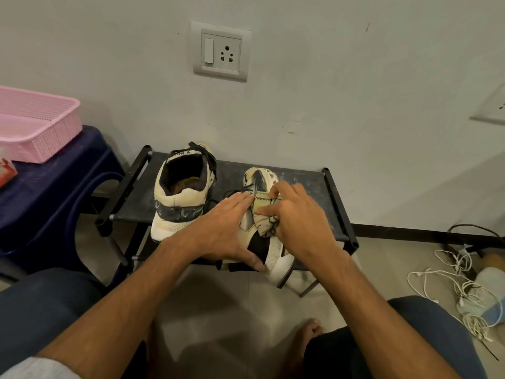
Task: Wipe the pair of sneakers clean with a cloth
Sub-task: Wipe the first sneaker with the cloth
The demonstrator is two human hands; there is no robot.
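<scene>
Two sneakers on a black shoe rack (300, 184) mid-frame. Upright sneaker (180, 198) at centre left, heel nearest. Tipped sneaker (262, 181) at centre, on its side, heel jutting past the rack's front edge. Left grip (226, 228) released, fingers flat across the tipped sneaker. Right grip (295, 217) grasping a bunched cloth (263, 218), pressed to that sneaker's upper.

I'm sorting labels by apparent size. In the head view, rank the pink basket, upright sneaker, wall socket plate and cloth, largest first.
1. Pink basket and upright sneaker: too alike to rank; the basket is cut off at the edge.
2. Wall socket plate.
3. Cloth, partly hidden by the right hand.
</scene>
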